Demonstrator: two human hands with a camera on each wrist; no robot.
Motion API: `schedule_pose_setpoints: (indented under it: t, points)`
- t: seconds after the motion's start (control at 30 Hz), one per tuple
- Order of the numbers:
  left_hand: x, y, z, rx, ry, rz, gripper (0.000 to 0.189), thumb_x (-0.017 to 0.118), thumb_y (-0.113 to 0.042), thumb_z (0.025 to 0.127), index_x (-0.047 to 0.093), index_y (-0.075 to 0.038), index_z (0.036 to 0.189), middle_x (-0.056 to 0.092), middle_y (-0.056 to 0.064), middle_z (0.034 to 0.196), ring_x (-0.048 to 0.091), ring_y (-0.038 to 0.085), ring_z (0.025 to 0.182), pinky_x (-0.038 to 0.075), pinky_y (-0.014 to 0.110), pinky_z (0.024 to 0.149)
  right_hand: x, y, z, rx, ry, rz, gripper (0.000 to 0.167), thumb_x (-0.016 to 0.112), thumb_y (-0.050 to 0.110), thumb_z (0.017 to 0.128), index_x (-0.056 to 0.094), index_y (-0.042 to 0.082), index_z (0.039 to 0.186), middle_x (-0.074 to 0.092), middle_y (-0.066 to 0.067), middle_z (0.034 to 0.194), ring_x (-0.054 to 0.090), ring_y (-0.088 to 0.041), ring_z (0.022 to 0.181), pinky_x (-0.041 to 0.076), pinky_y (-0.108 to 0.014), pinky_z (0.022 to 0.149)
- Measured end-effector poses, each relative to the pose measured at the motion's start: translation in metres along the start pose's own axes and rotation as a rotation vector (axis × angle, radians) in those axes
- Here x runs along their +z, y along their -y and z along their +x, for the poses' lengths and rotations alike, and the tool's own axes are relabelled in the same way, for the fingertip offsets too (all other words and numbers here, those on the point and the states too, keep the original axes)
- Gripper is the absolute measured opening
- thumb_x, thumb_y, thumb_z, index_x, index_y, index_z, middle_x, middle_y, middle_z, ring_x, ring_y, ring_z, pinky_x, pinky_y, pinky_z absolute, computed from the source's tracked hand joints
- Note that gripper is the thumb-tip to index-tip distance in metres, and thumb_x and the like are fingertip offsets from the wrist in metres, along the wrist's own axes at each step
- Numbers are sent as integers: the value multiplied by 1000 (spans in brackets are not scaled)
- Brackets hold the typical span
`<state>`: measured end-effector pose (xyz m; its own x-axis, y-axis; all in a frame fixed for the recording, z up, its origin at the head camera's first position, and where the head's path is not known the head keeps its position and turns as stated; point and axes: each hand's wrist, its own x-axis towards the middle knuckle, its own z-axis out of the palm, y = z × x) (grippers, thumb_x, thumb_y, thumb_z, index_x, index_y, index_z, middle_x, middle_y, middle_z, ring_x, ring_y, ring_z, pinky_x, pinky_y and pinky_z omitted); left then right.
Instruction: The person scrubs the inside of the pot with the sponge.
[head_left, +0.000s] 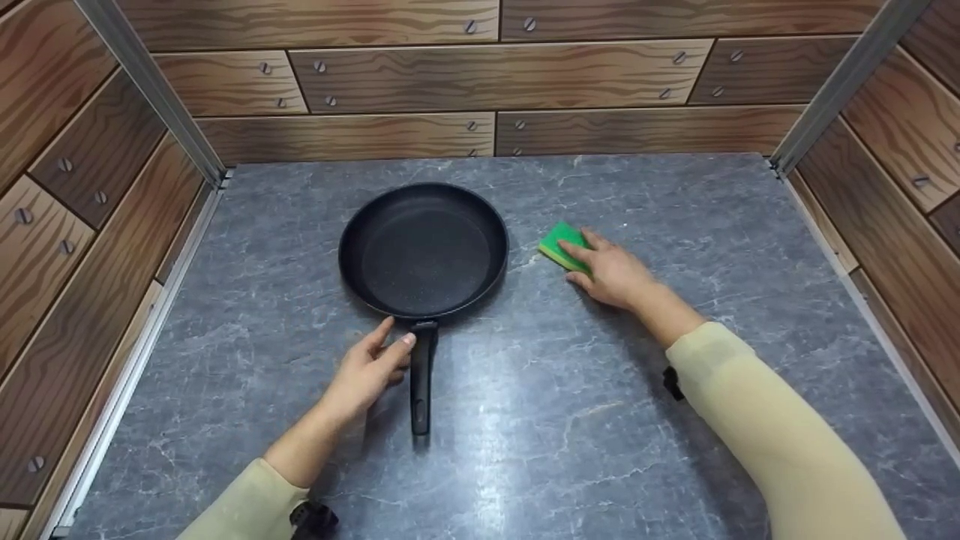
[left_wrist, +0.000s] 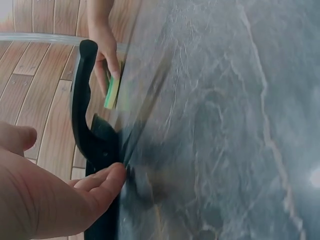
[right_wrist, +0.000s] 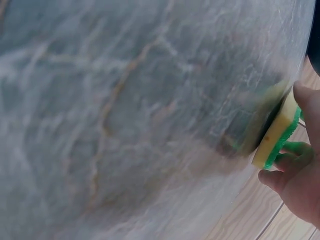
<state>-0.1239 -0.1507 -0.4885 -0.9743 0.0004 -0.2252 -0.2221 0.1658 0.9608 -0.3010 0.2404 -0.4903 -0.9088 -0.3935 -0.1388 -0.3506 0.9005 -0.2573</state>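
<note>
A black frying pan sits on the grey marbled table, its handle pointing toward me. My left hand is just left of the handle where it joins the pan, thumb and index finger apart. In the left wrist view, the fingertips are right beside the handle's base, with the fingers fairly straight. To the right of the pan, my right hand holds a green and yellow sponge by its edges, index finger laid over the green top. The right wrist view shows the sponge's yellow side facing the tabletop.
Wood-patterned panels wall the table at the back and both sides. Metal rails run up its back corners. Light sleeves cover both forearms, with a dark strap piece at each wrist.
</note>
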Motion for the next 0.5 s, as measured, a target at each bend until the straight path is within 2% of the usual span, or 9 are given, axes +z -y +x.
schedule_pose_setpoints:
  t: [0.13,0.3,0.5]
  points:
    - [6,4,2,-21,39,-85,77,68,-20,105,26,5,165,71,27,125,74,24,96,62,39,86,-2,3,1,-7,-11,-7,63,61,29,109,37,21,167,23,-32,168,37,-59,144,34,-68,116]
    - [10,8,6,-36,72,-127,79,68,-14,104,23,5,166,76,21,105,72,16,75,61,29,72,-3,6,4,4,-10,2,62,62,23,109,39,20,166,25,-33,167,37,-57,145,34,-67,117]
    - [11,12,10,-73,105,-161,78,67,-11,104,22,4,166,76,14,94,66,11,66,56,27,67,-2,6,4,-34,-59,37,61,64,17,106,44,17,164,32,-34,164,40,-56,144,35,-69,115]
